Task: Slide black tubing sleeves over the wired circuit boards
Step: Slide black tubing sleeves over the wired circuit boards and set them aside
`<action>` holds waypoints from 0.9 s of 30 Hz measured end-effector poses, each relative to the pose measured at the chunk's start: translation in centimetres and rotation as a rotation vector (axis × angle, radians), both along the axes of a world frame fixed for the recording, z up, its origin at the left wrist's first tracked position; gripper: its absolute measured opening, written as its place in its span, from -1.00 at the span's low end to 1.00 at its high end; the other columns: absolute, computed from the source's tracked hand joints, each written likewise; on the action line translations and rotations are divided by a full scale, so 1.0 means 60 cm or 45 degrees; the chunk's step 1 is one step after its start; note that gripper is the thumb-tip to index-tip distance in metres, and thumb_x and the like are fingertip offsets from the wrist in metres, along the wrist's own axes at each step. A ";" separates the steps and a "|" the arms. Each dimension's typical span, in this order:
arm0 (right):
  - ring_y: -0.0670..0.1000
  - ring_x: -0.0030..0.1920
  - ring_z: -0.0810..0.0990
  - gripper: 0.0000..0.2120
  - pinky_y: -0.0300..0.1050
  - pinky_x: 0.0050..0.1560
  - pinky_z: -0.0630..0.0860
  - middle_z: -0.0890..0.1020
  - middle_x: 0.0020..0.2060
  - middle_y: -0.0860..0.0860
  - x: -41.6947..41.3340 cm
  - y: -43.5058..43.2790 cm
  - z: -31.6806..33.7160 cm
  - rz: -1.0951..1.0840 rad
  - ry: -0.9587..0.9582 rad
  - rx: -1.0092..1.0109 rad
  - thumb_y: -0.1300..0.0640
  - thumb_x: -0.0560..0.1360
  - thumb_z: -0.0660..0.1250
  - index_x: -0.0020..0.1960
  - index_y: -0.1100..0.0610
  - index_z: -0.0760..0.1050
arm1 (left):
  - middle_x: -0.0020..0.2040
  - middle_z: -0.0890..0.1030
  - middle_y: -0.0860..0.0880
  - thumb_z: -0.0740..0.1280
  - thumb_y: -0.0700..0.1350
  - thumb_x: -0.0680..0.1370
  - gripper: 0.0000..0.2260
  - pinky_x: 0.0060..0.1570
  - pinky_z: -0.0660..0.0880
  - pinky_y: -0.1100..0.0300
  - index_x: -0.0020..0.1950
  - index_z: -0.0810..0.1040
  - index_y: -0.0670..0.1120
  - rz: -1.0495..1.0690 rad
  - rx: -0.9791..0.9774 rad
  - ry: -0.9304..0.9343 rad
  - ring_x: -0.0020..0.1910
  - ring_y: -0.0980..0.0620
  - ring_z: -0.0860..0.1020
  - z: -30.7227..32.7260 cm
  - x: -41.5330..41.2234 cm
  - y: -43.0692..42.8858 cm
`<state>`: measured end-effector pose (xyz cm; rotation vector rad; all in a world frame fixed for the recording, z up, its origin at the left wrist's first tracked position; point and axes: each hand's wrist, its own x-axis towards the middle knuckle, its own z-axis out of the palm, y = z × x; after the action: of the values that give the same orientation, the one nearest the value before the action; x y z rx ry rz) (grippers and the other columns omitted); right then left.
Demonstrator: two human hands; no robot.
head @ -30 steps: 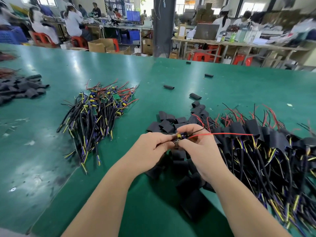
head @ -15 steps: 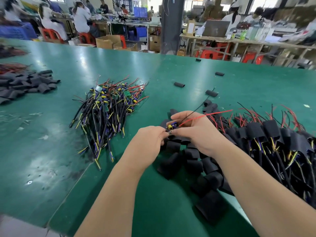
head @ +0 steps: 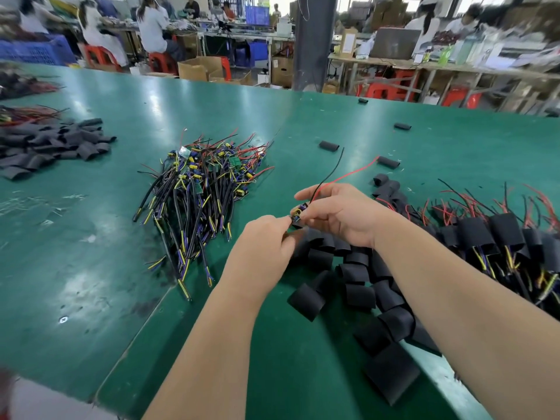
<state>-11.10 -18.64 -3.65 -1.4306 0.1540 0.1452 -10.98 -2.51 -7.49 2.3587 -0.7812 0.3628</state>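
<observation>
Above the green table point(head: 91, 268), my right hand point(head: 342, 213) pinches a small wired circuit board point(head: 298, 212) with yellow and blue parts. Its red and black leads rise up and to the right. My left hand point(head: 263, 247) pinches the same board from the left side. Loose black tubing sleeves point(head: 357, 277) lie heaped under and in front of my hands. A pile of bare wired boards point(head: 200, 189) lies to the left. Boards with sleeves on them point(head: 497, 237) are piled at the right.
Another heap of black sleeves point(head: 45, 147) lies at the far left, with red wires behind it. A few single sleeves point(head: 328, 145) are scattered further back. The near table edge runs bottom left. People sit at benches beyond the table.
The view has shifted, so the piles sit further right and lower. My hands stay together on the board, and its red and black leads have swung from pointing right to pointing up and away.
</observation>
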 end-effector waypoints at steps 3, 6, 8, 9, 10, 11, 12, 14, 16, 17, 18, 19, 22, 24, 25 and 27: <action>-0.02 -0.28 0.66 -0.70 -0.28 -0.33 0.55 0.68 -0.24 0.11 0.002 -0.006 -0.001 0.071 -0.025 -0.029 0.57 0.43 0.23 -0.03 0.21 0.50 | -0.35 0.45 -0.09 0.22 -0.11 0.62 -0.73 -0.25 0.27 0.02 -0.20 0.50 -0.23 -0.031 -0.089 -0.023 -0.30 -0.11 0.38 -0.002 0.002 0.000; -0.05 -0.25 0.69 -0.60 -0.27 -0.29 0.58 0.71 -0.26 0.06 0.001 -0.011 -0.005 0.152 -0.079 -0.090 0.67 0.40 0.14 -0.06 0.22 0.49 | -0.33 0.58 -0.08 0.24 -0.15 0.61 -0.73 -0.16 0.37 0.02 -0.22 0.57 -0.23 -0.024 -0.267 0.064 -0.29 -0.09 0.51 -0.004 0.002 0.002; -0.05 -0.24 0.69 -0.59 -0.26 -0.24 0.60 0.71 -0.27 0.07 0.002 -0.013 -0.007 0.164 -0.113 -0.088 0.69 0.38 0.15 -0.07 0.24 0.49 | -0.29 0.60 -0.08 0.26 -0.14 0.60 -0.77 -0.16 0.37 0.05 -0.15 0.59 -0.25 -0.047 -0.239 0.091 -0.24 -0.09 0.53 -0.003 0.004 0.004; -0.04 -0.25 0.69 -0.61 -0.25 -0.22 0.60 0.71 -0.28 0.07 0.002 -0.014 -0.007 0.157 -0.117 -0.075 0.68 0.39 0.16 -0.07 0.25 0.50 | -0.30 0.56 -0.07 0.29 -0.12 0.58 -0.79 -0.21 0.31 0.08 -0.12 0.58 -0.25 -0.059 -0.201 0.076 -0.24 -0.08 0.49 -0.003 0.005 0.005; -0.03 -0.26 0.69 -0.64 -0.25 -0.22 0.61 0.70 -0.28 0.08 0.003 -0.015 -0.007 0.147 -0.112 -0.066 0.65 0.40 0.19 -0.07 0.24 0.50 | -0.31 0.49 -0.04 0.31 -0.11 0.57 -0.81 -0.25 0.23 0.11 -0.09 0.57 -0.23 -0.058 -0.153 0.050 -0.25 -0.07 0.43 -0.003 0.006 0.004; -0.03 -0.27 0.68 -0.67 -0.25 -0.23 0.60 0.70 -0.27 0.09 0.004 -0.016 -0.006 0.138 -0.101 -0.071 0.63 0.41 0.21 -0.06 0.24 0.50 | -0.32 0.41 -0.01 0.32 -0.10 0.56 -0.83 -0.27 0.15 0.14 -0.06 0.55 -0.21 -0.044 -0.093 0.026 -0.25 -0.05 0.37 -0.004 0.007 0.003; -0.02 -0.28 0.67 -0.69 -0.26 -0.23 0.60 0.69 -0.27 0.10 0.005 -0.015 -0.005 0.132 -0.090 -0.089 0.61 0.42 0.23 -0.06 0.24 0.51 | -0.31 0.37 0.00 0.31 -0.11 0.56 -0.84 -0.28 0.12 0.14 -0.04 0.54 -0.21 -0.020 -0.039 0.012 -0.25 -0.05 0.34 -0.005 0.007 0.002; -0.02 -0.30 0.66 -0.70 -0.26 -0.22 0.61 0.67 -0.26 0.12 0.007 -0.014 -0.006 0.125 -0.076 -0.126 0.59 0.42 0.24 -0.08 0.24 0.52 | -0.30 0.40 -0.06 0.25 -0.12 0.59 -0.82 -0.28 0.16 0.10 -0.11 0.50 -0.22 0.025 -0.012 0.006 -0.25 -0.10 0.37 -0.008 0.005 -0.001; -0.02 -0.30 0.65 -0.70 -0.25 -0.20 0.61 0.67 -0.27 0.12 0.009 -0.012 -0.008 0.116 -0.073 -0.112 0.60 0.42 0.24 -0.10 0.23 0.52 | -0.32 0.43 -0.12 0.21 -0.11 0.62 -0.75 -0.24 0.25 0.03 -0.20 0.45 -0.22 0.032 -0.052 0.016 -0.26 -0.19 0.42 -0.009 0.006 -0.002; -0.02 -0.30 0.66 -0.70 -0.25 -0.20 0.61 0.67 -0.28 0.11 0.009 -0.013 -0.008 0.109 -0.073 -0.097 0.60 0.42 0.24 -0.11 0.24 0.52 | -0.33 0.43 -0.12 0.22 -0.11 0.62 -0.74 -0.23 0.26 0.02 -0.21 0.45 -0.22 0.024 -0.057 0.018 -0.25 -0.20 0.43 -0.008 0.006 -0.002; -0.02 -0.30 0.66 -0.71 -0.25 -0.21 0.62 0.67 -0.29 0.10 0.010 -0.013 -0.009 0.099 -0.072 -0.087 0.59 0.42 0.25 -0.11 0.24 0.52 | -0.31 0.42 -0.11 0.23 -0.11 0.61 -0.76 -0.23 0.26 0.03 -0.17 0.47 -0.22 0.013 -0.044 0.018 -0.23 -0.20 0.44 -0.008 0.007 -0.001; -0.03 -0.30 0.66 -0.73 -0.25 -0.23 0.61 0.66 -0.29 0.10 0.011 -0.014 -0.009 0.086 -0.065 -0.079 0.58 0.42 0.26 -0.10 0.25 0.52 | -0.29 0.42 -0.09 0.25 -0.10 0.60 -0.80 -0.22 0.25 0.05 -0.11 0.50 -0.21 0.004 -0.018 0.015 -0.20 -0.18 0.44 -0.008 0.007 -0.001; -0.03 -0.30 0.65 -0.76 -0.26 -0.22 0.61 0.63 -0.25 0.13 0.012 -0.016 -0.013 0.058 -0.029 -0.067 0.55 0.42 0.28 -0.09 0.26 0.52 | -0.22 0.41 -0.06 0.28 -0.08 0.56 -0.81 -0.18 0.31 0.04 0.08 0.53 -0.16 0.019 0.085 0.010 -0.14 -0.13 0.44 -0.008 0.004 -0.003; -0.01 -0.29 0.65 -0.77 -0.25 -0.20 0.62 0.62 -0.24 0.14 0.011 -0.015 -0.017 0.057 -0.008 -0.074 0.54 0.43 0.28 -0.09 0.25 0.52 | -0.26 0.41 -0.07 0.25 -0.09 0.57 -0.83 -0.20 0.32 0.00 -0.01 0.54 -0.19 0.047 0.066 0.006 -0.17 -0.15 0.44 -0.007 0.002 -0.004; -0.02 -0.29 0.65 -0.78 -0.25 -0.22 0.61 0.63 -0.25 0.14 0.010 -0.015 -0.019 0.055 -0.002 -0.068 0.53 0.43 0.27 -0.09 0.25 0.52 | -0.29 0.41 -0.08 0.24 -0.08 0.59 -0.80 -0.22 0.30 -0.02 -0.09 0.52 -0.20 0.052 0.042 0.008 -0.20 -0.17 0.43 -0.007 0.002 -0.004; -0.02 -0.29 0.66 -0.77 -0.26 -0.23 0.60 0.66 -0.28 0.11 0.010 -0.016 -0.019 0.054 -0.001 -0.044 0.54 0.43 0.26 -0.09 0.24 0.51 | -0.33 0.41 -0.10 0.21 -0.07 0.62 -0.73 -0.23 0.29 -0.02 -0.18 0.48 -0.22 0.024 0.006 0.017 -0.26 -0.16 0.40 -0.008 0.004 -0.004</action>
<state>-10.52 -19.58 -4.82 -1.4689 0.1262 0.1779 -10.73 -2.75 -8.00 2.3717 -0.7549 0.3530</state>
